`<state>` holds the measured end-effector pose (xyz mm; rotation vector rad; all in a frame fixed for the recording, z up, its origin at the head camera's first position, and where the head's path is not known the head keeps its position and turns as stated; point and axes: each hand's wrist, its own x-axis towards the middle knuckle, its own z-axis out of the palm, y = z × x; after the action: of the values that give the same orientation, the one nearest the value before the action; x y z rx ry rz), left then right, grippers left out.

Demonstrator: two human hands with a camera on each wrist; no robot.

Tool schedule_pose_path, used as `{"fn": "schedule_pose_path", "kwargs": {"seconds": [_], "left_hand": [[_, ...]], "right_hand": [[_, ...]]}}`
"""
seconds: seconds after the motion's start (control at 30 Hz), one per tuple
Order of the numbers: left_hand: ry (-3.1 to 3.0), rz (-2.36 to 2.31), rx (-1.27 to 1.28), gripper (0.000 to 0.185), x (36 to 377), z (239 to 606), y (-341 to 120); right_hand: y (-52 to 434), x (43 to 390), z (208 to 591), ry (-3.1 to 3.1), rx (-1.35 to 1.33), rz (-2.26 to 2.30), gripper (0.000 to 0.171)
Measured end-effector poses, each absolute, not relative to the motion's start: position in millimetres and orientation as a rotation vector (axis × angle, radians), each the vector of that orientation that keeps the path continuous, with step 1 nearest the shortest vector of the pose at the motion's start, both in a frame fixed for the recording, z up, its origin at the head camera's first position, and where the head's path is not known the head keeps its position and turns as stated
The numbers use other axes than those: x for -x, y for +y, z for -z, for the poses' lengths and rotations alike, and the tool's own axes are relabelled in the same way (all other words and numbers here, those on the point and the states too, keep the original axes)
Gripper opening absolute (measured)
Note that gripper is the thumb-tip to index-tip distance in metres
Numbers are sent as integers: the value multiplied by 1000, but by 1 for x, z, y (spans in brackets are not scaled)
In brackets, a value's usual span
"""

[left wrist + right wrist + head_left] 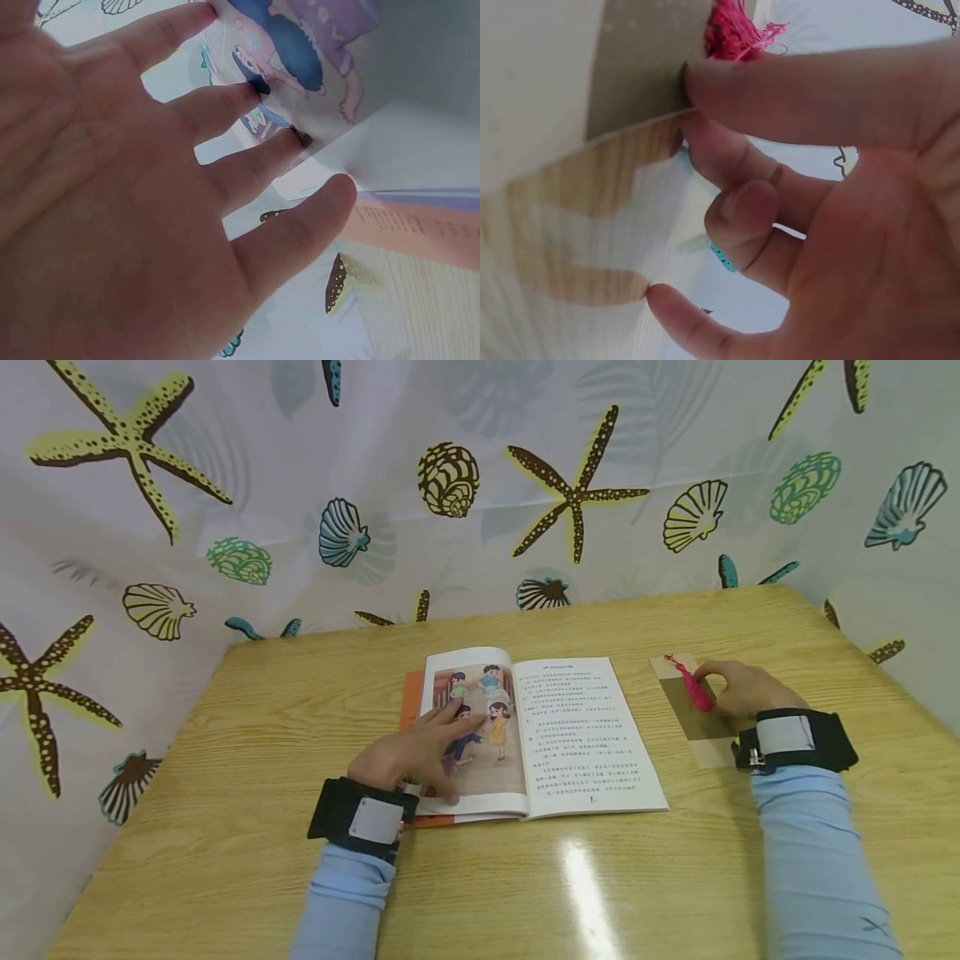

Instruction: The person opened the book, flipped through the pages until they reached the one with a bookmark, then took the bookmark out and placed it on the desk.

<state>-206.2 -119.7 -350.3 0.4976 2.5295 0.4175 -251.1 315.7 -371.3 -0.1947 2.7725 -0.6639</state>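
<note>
An open book (592, 743) lies on the table, with a coloured picture of children on its left page and printed text on the right. My left hand (416, 752) rests on the picture page with its fingers spread; the left wrist view shows the fingertips against the page (420, 150). To the right of the book is a flat card bookmark (681, 706), beige with a brown band and a pink tassel (699, 693) on top. My right hand (750, 689) pinches the bookmark's right edge, thumb above and a fingertip at the underside in the right wrist view.
The wooden table (285, 718) extends around the book and bookmark. Behind and at the sides hangs a white cloth (300, 460) printed with starfish and shells. An orange cover edge (410, 693) shows beneath the book's left pages.
</note>
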Motion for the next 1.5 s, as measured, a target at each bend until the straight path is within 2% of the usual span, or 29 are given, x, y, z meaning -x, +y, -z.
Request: {"fn": "schedule_pose_path", "kwargs": {"seconds": [0.3,0.5,0.73,0.93,1.3,1.5], "left_hand": [[2534,-416,-516,108,206,349,-120],[2522,-413,-506,108,206,350,-119],[2526,-422,-525,107,205,350,-122],[2523,-422,-539,106,205,351,-123],[2522,-447,-559,106,207,349,-123],[2593,-444,-479,106,203,341,-128]], "right_hand": [[313,249,366,2789,111,588,47],[296,247,358,2914,164,573,45],[223,242,340,2753,566,613,69],[179,238,350,2604,566,371,83],[174,239,354,2638,540,310,82],[176,238,355,2636,555,294,81]]}}
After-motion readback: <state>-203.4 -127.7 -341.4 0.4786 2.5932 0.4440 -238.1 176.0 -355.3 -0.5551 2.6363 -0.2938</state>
